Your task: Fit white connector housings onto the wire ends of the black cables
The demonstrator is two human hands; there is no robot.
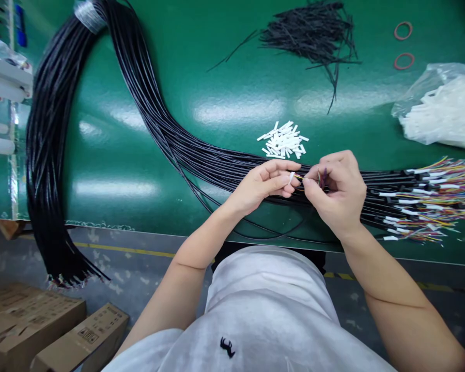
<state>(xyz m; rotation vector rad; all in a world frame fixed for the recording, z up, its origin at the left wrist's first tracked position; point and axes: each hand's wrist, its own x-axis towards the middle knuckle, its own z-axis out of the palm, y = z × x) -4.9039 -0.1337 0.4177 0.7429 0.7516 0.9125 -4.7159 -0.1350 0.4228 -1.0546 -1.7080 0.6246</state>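
My left hand (267, 183) pinches a small white sleeve (291, 178) between thumb and fingertips. My right hand (335, 188) is closed on the thin coloured wires (308, 178) at the end of one black cable, and the two hands meet above the green table (139, 144). A thick bundle of black cables (147, 93) runs under both hands. Just behind the hands lies a small heap of white sleeves (282, 140).
The cable bundle loops left and hangs over the table's front edge. Its coloured wire ends (434, 201) fan out at right. A pile of black tubing pieces (313, 31), two red rubber bands (403, 45) and a clear bag of white parts (445, 108) lie at the back. Cardboard boxes (42, 330) stand on the floor.
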